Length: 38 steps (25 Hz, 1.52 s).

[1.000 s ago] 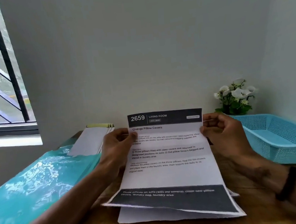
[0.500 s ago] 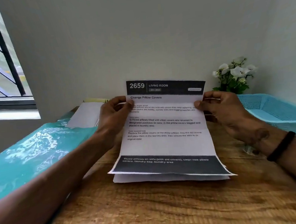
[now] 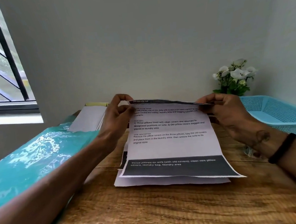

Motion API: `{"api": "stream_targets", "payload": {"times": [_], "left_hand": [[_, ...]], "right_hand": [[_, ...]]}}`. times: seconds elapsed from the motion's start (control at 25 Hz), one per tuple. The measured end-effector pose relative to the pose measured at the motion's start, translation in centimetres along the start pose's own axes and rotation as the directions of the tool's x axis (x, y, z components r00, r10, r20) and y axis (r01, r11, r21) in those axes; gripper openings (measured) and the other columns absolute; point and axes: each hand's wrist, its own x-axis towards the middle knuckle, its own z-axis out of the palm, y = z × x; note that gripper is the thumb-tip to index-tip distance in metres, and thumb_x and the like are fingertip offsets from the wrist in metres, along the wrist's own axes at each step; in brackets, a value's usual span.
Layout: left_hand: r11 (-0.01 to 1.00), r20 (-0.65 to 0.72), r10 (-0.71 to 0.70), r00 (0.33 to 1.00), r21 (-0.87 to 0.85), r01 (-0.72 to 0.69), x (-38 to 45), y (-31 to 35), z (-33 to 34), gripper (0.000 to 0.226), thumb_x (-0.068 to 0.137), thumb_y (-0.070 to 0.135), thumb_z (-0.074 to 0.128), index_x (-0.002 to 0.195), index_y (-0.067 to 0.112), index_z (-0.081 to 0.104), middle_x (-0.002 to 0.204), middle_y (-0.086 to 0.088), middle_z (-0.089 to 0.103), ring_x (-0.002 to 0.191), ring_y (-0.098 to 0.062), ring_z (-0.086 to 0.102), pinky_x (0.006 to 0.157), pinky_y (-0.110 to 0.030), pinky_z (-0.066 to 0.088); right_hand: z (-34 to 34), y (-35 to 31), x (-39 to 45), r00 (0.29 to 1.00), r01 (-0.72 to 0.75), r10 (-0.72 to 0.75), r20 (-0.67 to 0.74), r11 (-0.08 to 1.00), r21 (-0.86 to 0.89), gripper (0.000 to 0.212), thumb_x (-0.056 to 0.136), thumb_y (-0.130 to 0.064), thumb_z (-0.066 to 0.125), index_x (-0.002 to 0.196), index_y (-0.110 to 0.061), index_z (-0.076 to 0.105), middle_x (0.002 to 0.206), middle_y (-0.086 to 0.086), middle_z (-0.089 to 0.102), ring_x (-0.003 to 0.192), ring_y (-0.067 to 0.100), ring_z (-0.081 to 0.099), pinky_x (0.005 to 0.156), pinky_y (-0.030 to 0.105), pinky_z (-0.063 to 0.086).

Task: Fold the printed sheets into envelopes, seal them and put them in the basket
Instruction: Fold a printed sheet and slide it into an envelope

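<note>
Printed sheet [image 3: 171, 142] is held up over the wooden table [image 3: 153, 210], its top edge bent toward the person and its dark bottom band resting on the stack of sheets [image 3: 168, 181] beneath; left hand [image 3: 116, 122] pinches the top left corner between thumb and curled fingers [image 3: 122, 97], the paper edge running just right of those fingertips; right hand [image 3: 229, 115] grips the top right corner, its fingers curled over the bent edge with the sheet passing under them; a black band [image 3: 282, 148] circles the right wrist; blue basket [image 3: 279, 113] sits at the right, well apart from the sheet; envelopes [image 3: 88, 119] lie behind the left hand; white flowers [image 3: 236, 76] stand by the wall
</note>
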Motion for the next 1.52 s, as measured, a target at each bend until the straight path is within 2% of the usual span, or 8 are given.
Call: {"api": "stream_targets", "payload": {"times": [0.2, 0.4, 0.52, 0.64, 0.88, 1.12, 1.28, 1.52], "left_hand": [[0.999, -0.037, -0.027, 0.999, 0.031, 0.028, -0.4, 0.5, 0.4, 0.041, 0.101, 0.004, 0.039, 0.085, 0.014, 0.075, 0.092, -0.009, 0.075, 0.085, -0.027, 0.069, 0.068, -0.032, 0.055], [0.999, -0.086, -0.018, 0.996, 0.043, 0.022, -0.5, 1.0, 0.4, 0.023, 0.095, 0.038, 0.072, 0.103, 0.018, 0.081, 0.097, 0.002, 0.081, 0.087, -0.01, 0.076, 0.071, -0.022, 0.056], [1.0, -0.057, -0.017, 0.998, 0.003, 0.017, -0.7, 1.1, 0.6, 0.034, 0.084, 0.03, 0.085, 0.114, 0.019, 0.077, 0.102, 0.001, 0.081, 0.084, -0.005, 0.077, 0.067, -0.013, 0.055], [1.0, -0.052, -0.002, 0.999, 0.026, 0.003, -0.8, 1.0, 0.6, 0.046, 0.08, 0.026, 0.088, 0.123, 0.023, 0.073, 0.103, 0.007, 0.078, 0.082, -0.002, 0.077, 0.065, -0.013, 0.056], [0.993, -0.014, -0.07, 0.997, 0.093, 0.071, -0.2, 0.4, 0.4, 0.093, 0.071, 0.035, 0.094, 0.149, 0.042, 0.044, 0.119, -0.001, 0.076, 0.1, -0.019, 0.077, 0.088, -0.041, 0.064], [0.985, 0.041, -0.167, 0.985, 0.038, 0.166, 0.1, -0.4, 0.3, 0.027, 0.092, 0.028, 0.077, 0.116, 0.016, 0.072, 0.102, -0.007, 0.082, 0.094, -0.029, 0.08, 0.095, -0.052, 0.061], [0.976, 0.06, -0.213, 0.975, -0.024, 0.215, 0.2, -0.7, 0.2, 0.022, 0.102, 0.026, 0.064, 0.115, 0.01, 0.073, 0.104, -0.015, 0.08, 0.095, -0.036, 0.077, 0.091, -0.051, 0.061], [0.94, 0.036, -0.312, 0.95, -0.134, 0.314, -0.1, 0.4, 0.1, 0.021, 0.107, 0.017, 0.053, 0.1, 0.01, 0.071, 0.068, -0.003, 0.077, 0.053, -0.015, 0.072, 0.045, -0.021, 0.053]], "right_hand": [[0.1, 0.2, 0.3, 0.999, -0.031, 0.032, -0.035, 0.999, 0.036, 0.029, 0.098, 0.009, 0.058, 0.086, -0.008, 0.077, 0.096, 0.011, 0.078, 0.08, 0.022, 0.074, 0.06, 0.024, 0.061], [-0.1, -0.1, 0.3, 0.989, -0.146, 0.136, 0.058, 0.965, 0.219, 0.029, 0.097, -0.005, 0.047, 0.107, -0.006, 0.074, 0.107, 0.015, 0.076, 0.098, 0.028, 0.07, 0.082, 0.039, 0.058], [0.0, 0.2, 0.3, 0.958, -0.229, 0.182, 0.223, 0.951, 0.207, 0.03, 0.095, -0.024, 0.07, 0.122, -0.01, 0.067, 0.117, 0.018, 0.075, 0.102, 0.031, 0.071, 0.096, 0.049, 0.059], [0.5, 1.0, -0.2, 0.929, -0.23, 0.177, 0.326, 0.964, 0.13, 0.046, 0.084, -0.01, 0.08, 0.128, -0.009, 0.067, 0.121, 0.015, 0.076, 0.11, 0.034, 0.074, 0.096, 0.048, 0.06], [0.2, 0.4, -0.1, 0.978, -0.095, 0.07, 0.198, 0.988, 0.118, 0.046, 0.08, 0.0, 0.081, 0.123, -0.009, 0.069, 0.113, 0.012, 0.079, 0.102, 0.033, 0.077, 0.084, 0.046, 0.065], [0.0, 0.1, 0.0, 0.989, -0.044, 0.027, 0.147, 0.992, 0.115, 0.04, 0.082, 0.01, 0.076, 0.116, -0.011, 0.072, 0.103, 0.011, 0.082, 0.091, 0.029, 0.079, 0.076, 0.04, 0.066], [0.1, 0.2, -0.1, 0.995, 0.038, -0.044, 0.086, 0.997, 0.064, 0.038, 0.08, 0.012, 0.077, 0.104, -0.017, 0.075, 0.097, 0.007, 0.082, 0.085, 0.024, 0.078, 0.076, 0.039, 0.066], [0.3, 0.2, -0.7, 0.972, 0.228, -0.222, 0.077, 0.971, -0.077, 0.027, 0.082, 0.003, 0.081, 0.092, -0.022, 0.079, 0.088, -0.002, 0.082, 0.082, 0.014, 0.077, 0.073, 0.023, 0.062]]}}
